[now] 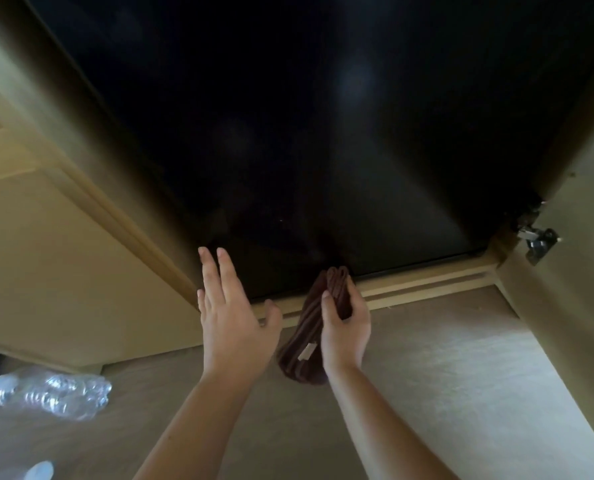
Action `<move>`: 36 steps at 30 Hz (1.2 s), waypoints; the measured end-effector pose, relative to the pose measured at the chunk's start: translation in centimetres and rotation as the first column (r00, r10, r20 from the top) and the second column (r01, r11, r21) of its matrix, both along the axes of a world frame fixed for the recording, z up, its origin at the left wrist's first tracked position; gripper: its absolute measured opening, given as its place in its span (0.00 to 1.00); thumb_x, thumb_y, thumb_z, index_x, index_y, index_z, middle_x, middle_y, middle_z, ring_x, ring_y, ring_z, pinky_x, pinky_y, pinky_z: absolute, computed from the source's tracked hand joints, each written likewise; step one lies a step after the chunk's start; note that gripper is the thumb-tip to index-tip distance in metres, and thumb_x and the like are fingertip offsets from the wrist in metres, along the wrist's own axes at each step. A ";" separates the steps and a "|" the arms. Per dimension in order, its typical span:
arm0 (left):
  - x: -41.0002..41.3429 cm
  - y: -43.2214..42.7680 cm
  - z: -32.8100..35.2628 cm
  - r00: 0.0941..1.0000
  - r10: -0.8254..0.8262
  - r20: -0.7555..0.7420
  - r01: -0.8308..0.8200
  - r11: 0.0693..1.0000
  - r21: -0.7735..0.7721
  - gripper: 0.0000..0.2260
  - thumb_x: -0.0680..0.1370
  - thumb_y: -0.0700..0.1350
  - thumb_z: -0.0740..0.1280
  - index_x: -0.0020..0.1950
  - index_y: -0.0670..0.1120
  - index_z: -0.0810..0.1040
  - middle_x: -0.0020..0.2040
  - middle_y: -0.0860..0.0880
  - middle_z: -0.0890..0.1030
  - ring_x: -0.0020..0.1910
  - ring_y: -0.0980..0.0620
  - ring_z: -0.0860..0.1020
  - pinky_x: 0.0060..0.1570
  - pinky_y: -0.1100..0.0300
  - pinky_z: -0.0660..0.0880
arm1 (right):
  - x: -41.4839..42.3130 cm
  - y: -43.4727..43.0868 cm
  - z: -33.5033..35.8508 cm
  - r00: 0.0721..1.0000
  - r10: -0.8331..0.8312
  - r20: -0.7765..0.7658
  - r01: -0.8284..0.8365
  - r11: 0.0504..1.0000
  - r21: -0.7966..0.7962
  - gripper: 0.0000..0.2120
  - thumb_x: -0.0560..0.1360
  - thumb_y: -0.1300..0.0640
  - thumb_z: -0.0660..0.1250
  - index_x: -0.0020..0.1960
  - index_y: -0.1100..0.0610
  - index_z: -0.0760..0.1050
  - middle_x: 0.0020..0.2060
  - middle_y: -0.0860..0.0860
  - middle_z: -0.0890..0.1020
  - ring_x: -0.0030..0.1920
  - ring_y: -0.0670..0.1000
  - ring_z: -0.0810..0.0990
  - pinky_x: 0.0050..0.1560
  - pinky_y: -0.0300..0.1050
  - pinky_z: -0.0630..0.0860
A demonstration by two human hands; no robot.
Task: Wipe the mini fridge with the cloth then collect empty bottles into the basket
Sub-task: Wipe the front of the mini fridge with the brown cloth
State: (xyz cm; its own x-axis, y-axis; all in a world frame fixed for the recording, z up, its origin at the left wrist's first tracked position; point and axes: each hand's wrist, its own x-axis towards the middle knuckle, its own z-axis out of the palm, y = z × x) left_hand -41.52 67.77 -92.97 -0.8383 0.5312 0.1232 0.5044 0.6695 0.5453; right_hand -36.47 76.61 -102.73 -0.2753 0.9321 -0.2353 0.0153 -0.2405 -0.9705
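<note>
While the right hand (347,327) grips the cloth (294,334) at the fridge (288,133) door's bottom edge, the door rises ahead; left hand (231,313) flat, empty.

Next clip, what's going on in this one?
A person faces a black mini fridge set in a wooden cabinet. The right hand holds a folded brown cloth in its grip at the fridge door's lower edge; the left hand is open, fingers straight, by the door's lower left corner. Clear plastic bottles lie on the floor to the left, not yet collected. No basket is in view.
</note>
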 end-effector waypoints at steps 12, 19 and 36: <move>-1.4 -1.0 0.3 0.991 -0.082 0.110 0.063 0.985 0.162 0.42 0.74 0.43 0.66 0.74 0.49 0.36 0.75 0.56 0.40 0.70 0.62 0.43 0.72 0.49 0.53 | -0.4 -0.2 2.7 0.999 -0.041 0.015 0.038 0.982 0.187 0.22 0.74 0.59 0.67 0.67 0.55 0.69 0.59 0.53 0.76 0.52 0.41 0.75 0.50 0.22 0.67; -2.0 -2.0 0.8 0.957 -0.128 0.260 0.055 0.960 0.273 0.41 0.75 0.43 0.66 0.74 0.54 0.38 0.76 0.56 0.47 0.73 0.59 0.49 0.66 0.65 0.51 | 0.2 1.6 9.7 0.994 -0.095 -0.049 0.106 0.844 0.526 0.23 0.74 0.61 0.67 0.67 0.50 0.68 0.53 0.50 0.68 0.48 0.32 0.71 0.48 0.17 0.62; -2.1 -5.2 2.4 0.970 -0.125 0.211 0.052 0.946 0.320 0.37 0.75 0.44 0.66 0.75 0.53 0.45 0.73 0.59 0.54 0.65 0.69 0.51 0.56 0.80 0.48 | -2.0 -1.0 9.7 0.978 -0.007 0.208 -0.169 0.552 0.816 0.27 0.71 0.61 0.71 0.68 0.52 0.68 0.54 0.57 0.70 0.48 0.51 0.75 0.51 0.43 0.74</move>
